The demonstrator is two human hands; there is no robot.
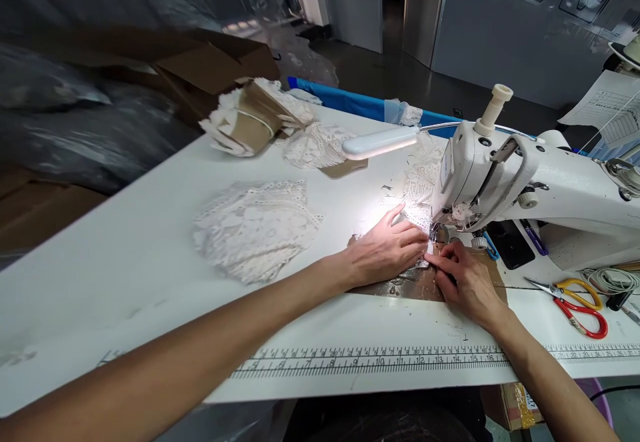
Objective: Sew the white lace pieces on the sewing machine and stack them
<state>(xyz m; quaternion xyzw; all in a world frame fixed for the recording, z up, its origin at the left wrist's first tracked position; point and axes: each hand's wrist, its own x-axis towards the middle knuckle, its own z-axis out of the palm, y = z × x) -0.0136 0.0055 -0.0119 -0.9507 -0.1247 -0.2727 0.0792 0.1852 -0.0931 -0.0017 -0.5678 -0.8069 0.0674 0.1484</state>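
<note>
White lace fabric [419, 211] lies under the needle of a white sewing machine [505, 169], lit by a lamp bar [381, 143]. My left hand [390, 247] rests flat on this lace, left of the presser foot, with its fingers stretched toward the needle. Just in front of the foot, my right hand [465, 279] has bent fingers, and its index fingertip is at the lace's near edge. Part of the fabric is hidden under my left hand. Brown tape-like sheeting [420, 287] covers the table beneath both hands.
Lace pieces [257, 229] lie at left, with a bundled stack [255, 122] behind. Right of the machine base are a phone [510, 243], scissors [580, 302] and a coiled cord [610, 281]. A printed ruler [380, 362] runs along the front edge. Cardboard boxes [215, 65] stand beyond.
</note>
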